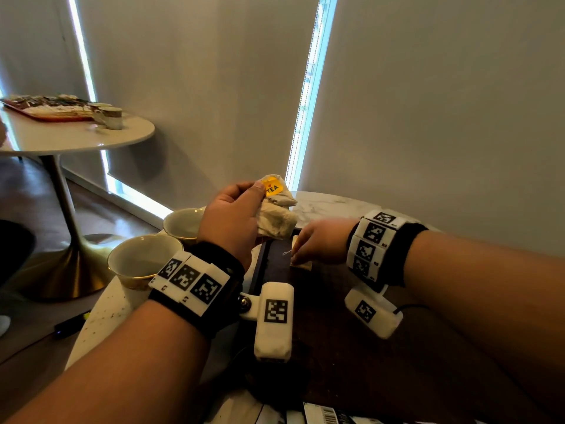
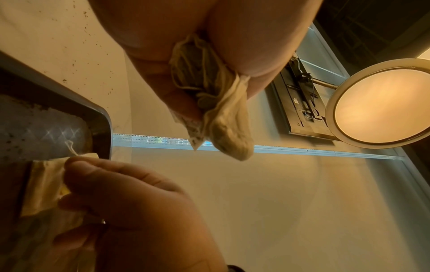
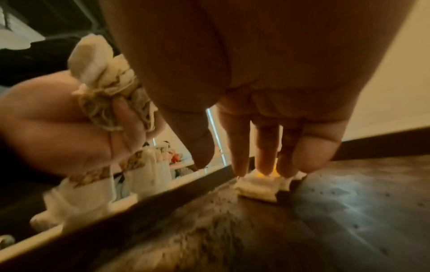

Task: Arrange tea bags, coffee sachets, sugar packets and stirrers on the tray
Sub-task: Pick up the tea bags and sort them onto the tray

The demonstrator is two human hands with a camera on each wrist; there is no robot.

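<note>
Your left hand (image 1: 227, 217) gripped a tea bag bunch (image 1: 276, 215), your right hand (image 1: 321, 244) pressed straight fingers on a tea bag (image 3: 260, 185) in the dark tray (image 1: 260, 264).

A lounge: marble tables (image 1: 330, 203), gold-rimmed cups (image 1: 143, 260), window blinds (image 1: 198, 87).

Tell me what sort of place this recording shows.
Probably a hotel room or lounge: round marble-look pedestal tables, gold-rimmed cups, roller blinds, and a dark tray receiving tea bags.

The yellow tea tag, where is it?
In the head view the yellow paper tea tag sits left of centre, pinched with crumpled tea bags in the left hand, above the dark tray.
</note>
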